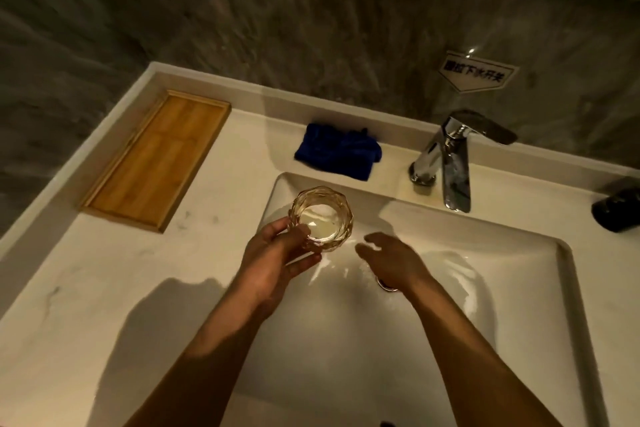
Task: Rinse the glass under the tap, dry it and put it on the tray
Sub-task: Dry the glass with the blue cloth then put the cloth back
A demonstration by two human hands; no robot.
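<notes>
A faceted clear glass point(322, 215) is held upright over the left end of the white sink basin point(519, 288), with my left hand point(277, 260) wrapped around its near side. My right hand point(388, 260) hovers just right of the glass over the basin, fingers apart and holding nothing. The chrome tap point(450, 163) stands at the back right of the basin, and no water stream shows from its spout. A wooden tray point(156, 163) lies bare on the counter to the left. A crumpled blue cloth point(339, 152) lies behind the basin, between tray and tap.
A dark object point(616, 204) stands on the counter at the far right edge. A white sign point(478, 73) is stuck on the grey stone wall above the tap. The drain point(386, 284) shows partly under my right wrist.
</notes>
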